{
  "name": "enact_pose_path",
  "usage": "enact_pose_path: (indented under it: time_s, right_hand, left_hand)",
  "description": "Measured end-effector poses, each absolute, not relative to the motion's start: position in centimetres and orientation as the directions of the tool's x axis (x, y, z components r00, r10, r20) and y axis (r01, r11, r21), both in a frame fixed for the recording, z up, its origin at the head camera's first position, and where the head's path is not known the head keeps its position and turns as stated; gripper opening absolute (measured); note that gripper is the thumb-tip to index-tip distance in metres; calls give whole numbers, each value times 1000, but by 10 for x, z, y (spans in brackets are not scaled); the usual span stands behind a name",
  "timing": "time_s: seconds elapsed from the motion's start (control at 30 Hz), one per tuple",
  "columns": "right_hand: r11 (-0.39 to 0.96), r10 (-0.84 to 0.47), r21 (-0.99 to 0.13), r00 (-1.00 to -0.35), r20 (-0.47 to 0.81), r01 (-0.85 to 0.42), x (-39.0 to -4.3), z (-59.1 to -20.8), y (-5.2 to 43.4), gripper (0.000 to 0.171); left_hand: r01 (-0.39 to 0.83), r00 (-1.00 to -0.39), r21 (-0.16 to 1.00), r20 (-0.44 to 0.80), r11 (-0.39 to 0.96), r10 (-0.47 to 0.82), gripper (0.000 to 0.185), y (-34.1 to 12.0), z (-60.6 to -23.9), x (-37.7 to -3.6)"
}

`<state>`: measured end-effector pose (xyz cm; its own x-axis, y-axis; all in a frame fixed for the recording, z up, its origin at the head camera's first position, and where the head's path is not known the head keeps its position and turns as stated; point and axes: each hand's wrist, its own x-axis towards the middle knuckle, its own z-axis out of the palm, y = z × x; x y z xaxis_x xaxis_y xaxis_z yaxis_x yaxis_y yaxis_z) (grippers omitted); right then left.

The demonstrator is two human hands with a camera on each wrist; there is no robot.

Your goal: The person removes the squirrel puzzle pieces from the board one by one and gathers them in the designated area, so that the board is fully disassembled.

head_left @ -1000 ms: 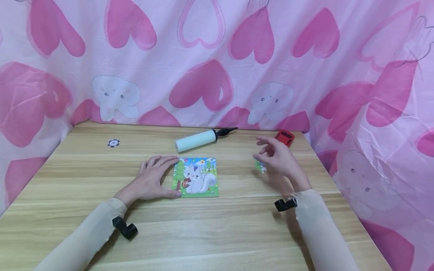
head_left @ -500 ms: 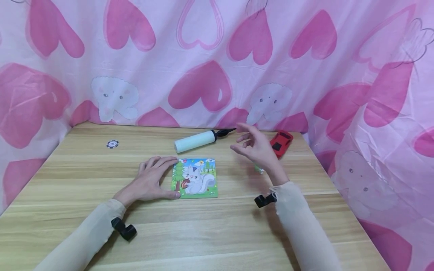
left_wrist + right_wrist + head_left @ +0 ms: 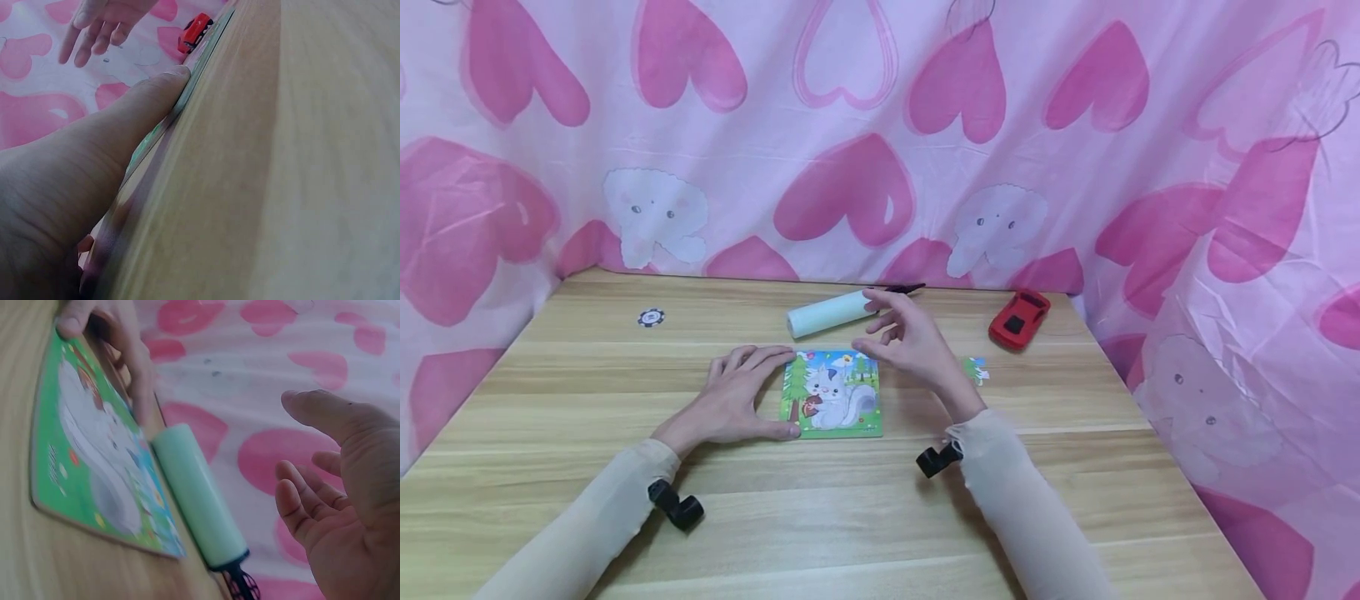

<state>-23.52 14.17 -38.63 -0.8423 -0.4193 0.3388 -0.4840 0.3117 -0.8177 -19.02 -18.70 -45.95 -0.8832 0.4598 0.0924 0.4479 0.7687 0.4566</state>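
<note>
Lying flat at the table's middle, the squirrel puzzle [image 3: 832, 393] is steadied by the left hand [image 3: 733, 405], fingers straight along its left edge; the right hand [image 3: 912, 346] hovers empty, relaxed, above its far-right corner; next probably pressing it.

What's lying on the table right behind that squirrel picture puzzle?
Behind the puzzle lies a pale green hand pump on its side, its black nozzle pointing right. The right hand hovers in front of it and covers part of the nozzle end.

Red toy car [image 3: 1018, 318], poker chip [image 3: 651, 317], wooden table [image 3: 820, 517]
</note>
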Motion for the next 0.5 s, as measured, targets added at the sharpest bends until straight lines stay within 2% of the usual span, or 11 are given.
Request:
enact_pose_path:
  time_s: [0.3,0.5]
  right_hand:
    - [347,-507,-817,-825,248,-459,-228,-402,115,66]
    - [404,-530,-819,-834,154,-408,-223,-417,107,68]
  left_hand:
    - [466,-878,433,116,772,465,126,-187,-460,-190]
    - [466,-878,427,118,775,464,126,-187,-459,-190]
